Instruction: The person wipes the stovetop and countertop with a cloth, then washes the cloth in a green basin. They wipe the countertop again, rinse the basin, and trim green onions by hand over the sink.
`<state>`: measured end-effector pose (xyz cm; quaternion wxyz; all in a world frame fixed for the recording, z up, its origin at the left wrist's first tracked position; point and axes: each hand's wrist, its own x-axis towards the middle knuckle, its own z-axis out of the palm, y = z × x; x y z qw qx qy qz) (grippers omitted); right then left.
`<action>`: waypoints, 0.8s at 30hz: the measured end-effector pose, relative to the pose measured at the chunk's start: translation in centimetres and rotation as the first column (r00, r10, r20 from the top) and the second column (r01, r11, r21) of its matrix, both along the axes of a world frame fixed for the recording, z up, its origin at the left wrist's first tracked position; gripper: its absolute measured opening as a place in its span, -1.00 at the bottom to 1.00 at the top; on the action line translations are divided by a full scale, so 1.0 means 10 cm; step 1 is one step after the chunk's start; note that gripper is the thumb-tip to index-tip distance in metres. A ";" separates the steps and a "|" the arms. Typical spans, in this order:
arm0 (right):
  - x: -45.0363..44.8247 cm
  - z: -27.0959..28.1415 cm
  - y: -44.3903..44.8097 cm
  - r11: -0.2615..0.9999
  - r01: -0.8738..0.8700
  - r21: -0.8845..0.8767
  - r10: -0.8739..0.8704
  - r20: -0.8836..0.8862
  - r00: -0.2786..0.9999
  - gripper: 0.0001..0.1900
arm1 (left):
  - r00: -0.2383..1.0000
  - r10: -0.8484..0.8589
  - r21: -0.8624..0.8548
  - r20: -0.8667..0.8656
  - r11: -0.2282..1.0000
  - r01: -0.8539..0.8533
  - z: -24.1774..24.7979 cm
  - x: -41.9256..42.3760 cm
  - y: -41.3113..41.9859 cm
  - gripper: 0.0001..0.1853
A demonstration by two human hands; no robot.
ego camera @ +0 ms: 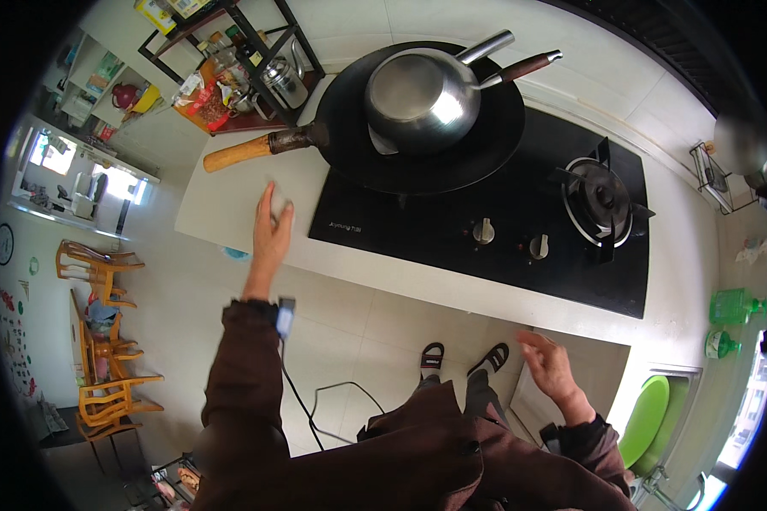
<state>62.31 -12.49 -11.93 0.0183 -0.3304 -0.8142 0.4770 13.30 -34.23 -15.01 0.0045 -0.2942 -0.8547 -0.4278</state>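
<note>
My left hand (pixel 272 223), fingers apart and holding nothing, is over the white countertop (pixel 220 207) just left of the gas hob (pixel 415 223). Above it in the view juts the wooden handle (pixel 236 152) of a large black wok (pixel 345 163) that sits on the hob's left side. A round steel pan (pixel 415 96) lies bottom-up in the wok. A tubular steel handle (pixel 486 48) and a dark wooden handle (pixel 524 68) stick out beside it. My right hand (pixel 548 364) is empty with its fingers apart, in front of the counter's edge.
A rack (pixel 255 38) with bottles and a steel pot (pixel 286 83) stands at the back left. The bare right burner (pixel 597 198) has raised pan supports. Green basins (pixel 645 415) occupy the sink at right. A dark cable (pixel 300 396) hangs from my left wrist.
</note>
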 end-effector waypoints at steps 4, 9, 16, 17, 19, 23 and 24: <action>0.44 -0.10 -0.13 0.990 0.078 0.115 -0.089 0.099 0.991 -0.78 | 0.932 -0.183 -0.507 -0.314 0.862 -0.002 -0.64 -0.69 0.16 -0.53; 0.78 -0.18 -0.26 0.976 0.157 0.150 -0.174 0.106 0.979 -0.83 | 0.901 -0.209 -0.244 -0.381 0.962 0.120 -0.85 -0.34 -0.06 -0.60; 1.14 -0.20 -0.24 0.948 0.270 0.170 -0.278 0.024 0.960 -0.88 | 0.872 -0.085 -0.354 -0.482 0.929 -0.105 -0.63 0.86 -0.17 -0.49; 1.20 -0.19 -0.24 0.944 0.276 0.183 -0.284 0.016 0.959 -0.88 | 0.855 -0.129 -0.366 -0.503 0.928 -0.075 -0.62 1.08 -0.11 -0.46; 1.33 -0.16 -0.22 0.938 0.282 0.202 -0.287 -0.007 0.958 -0.88 | 0.908 -0.198 -0.441 -0.369 0.897 0.016 -0.62 1.55 0.08 -0.42; 1.68 -0.05 -0.11 0.935 0.288 0.205 -0.284 -0.051 0.958 -0.87 | 0.810 -0.444 -0.471 -0.383 0.849 0.242 -0.51 2.59 0.71 -0.37; 1.79 -0.02 -0.07 0.930 0.278 0.240 -0.271 -0.059 0.961 -0.86 | 0.798 -0.507 -0.484 -0.325 0.814 0.320 -0.50 2.82 0.86 -0.36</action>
